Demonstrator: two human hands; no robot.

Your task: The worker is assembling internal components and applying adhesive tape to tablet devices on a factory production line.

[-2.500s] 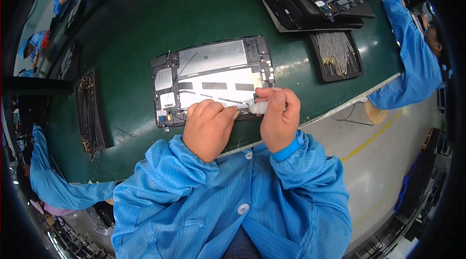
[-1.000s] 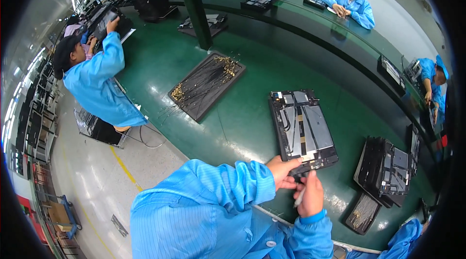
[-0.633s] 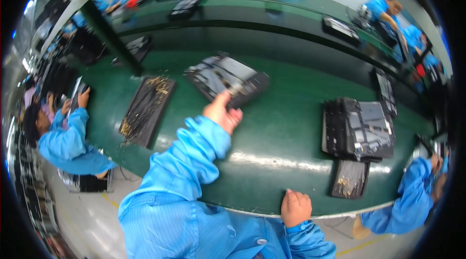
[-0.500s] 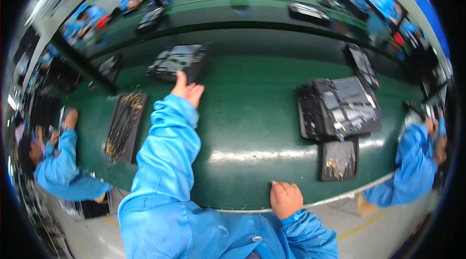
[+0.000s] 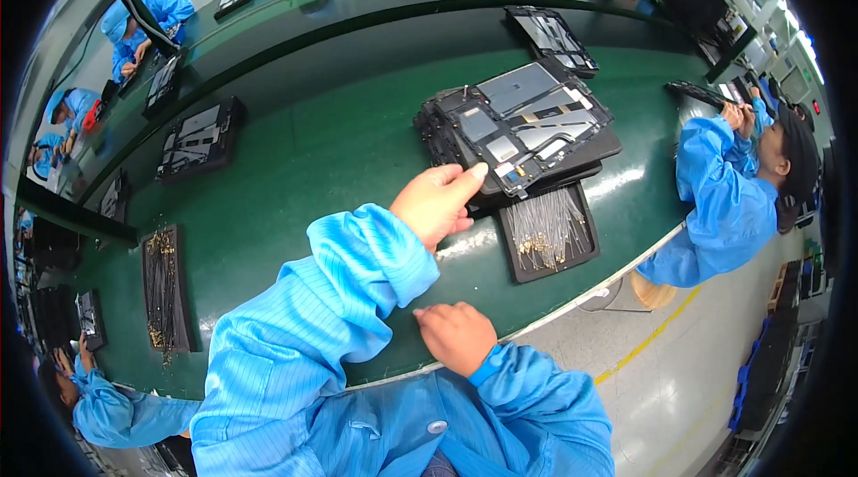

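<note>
My left hand [image 5: 438, 202] reaches over to a stack on the right, its thumb on the near corner of an opened tablet [image 5: 478, 124] and its fingers curled below that edge. The tablet lies tilted on top of the stack, with grey panels, ribbon cables and a black frame showing. Close to the table's front edge rests my right hand [image 5: 458, 337], fingers curled in, with nothing visible in it. Next to the stack, a dark tray [image 5: 590, 249] carries many thin grey cables with gold ends.
Another dark tray [image 5: 186, 298] with black cables lies on the left of the green table [image 5: 313, 138]. Opened devices [image 5: 198, 139] sit at the far left, and another device [image 5: 552, 37] lies behind the stack. Co-workers in blue sit at both sides and across, behind a raised shelf.
My left hand has moved from the device stack at the far left to the stack on the right and taken the top tablet's corner. The view has turned right. My right hand stays near the edge.
</note>
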